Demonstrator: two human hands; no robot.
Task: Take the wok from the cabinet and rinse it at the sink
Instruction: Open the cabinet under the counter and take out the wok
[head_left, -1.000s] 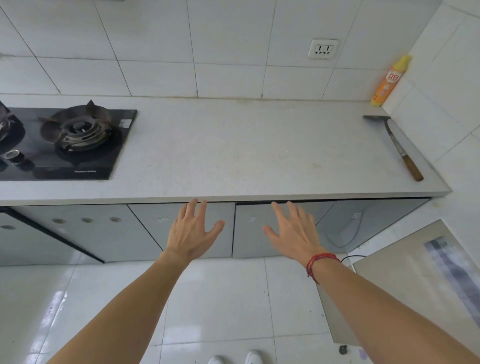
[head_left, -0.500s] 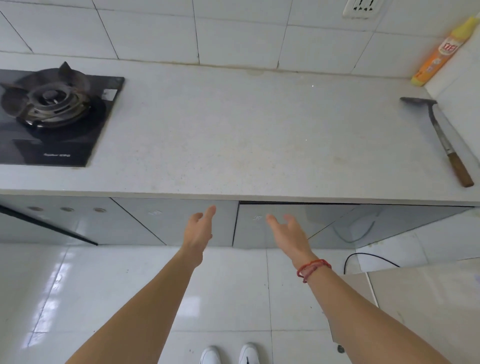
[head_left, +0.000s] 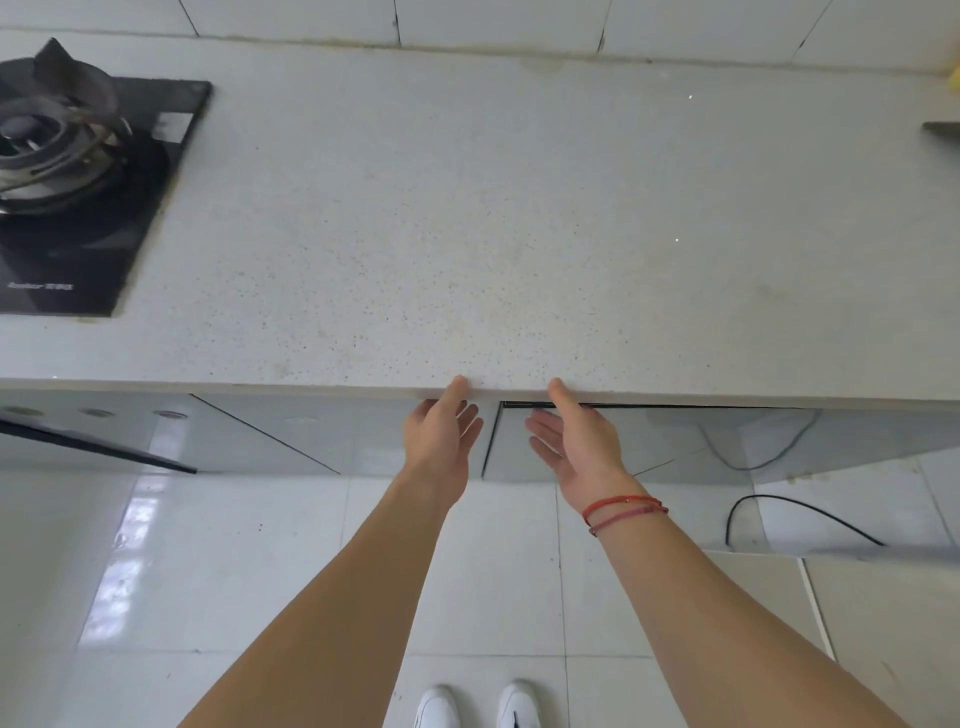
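Two glossy grey cabinet doors sit under the counter: the left door (head_left: 363, 436) and the right door (head_left: 670, 439), which stands slightly ajar with a dark gap along its top. My left hand (head_left: 441, 431) reaches to the top of the left door, fingers apart, thumb tip at the counter's front edge. My right hand (head_left: 576, 436), with red strings on its wrist, is palm-up at the top left corner of the right door. Both hands hold nothing. No wok or sink is in view.
The speckled white counter (head_left: 493, 218) fills the upper half. A black gas hob (head_left: 78, 171) with a burner is at the left. A metal spatula's blade (head_left: 943, 132) shows at the right edge. A black cable (head_left: 789, 514) lies on the tiled floor; white shoes (head_left: 478, 704) are below.
The view has moved closer and lower. Both hands have gone forward and up, from in front of the doors to the doors' top edge just under the counter.
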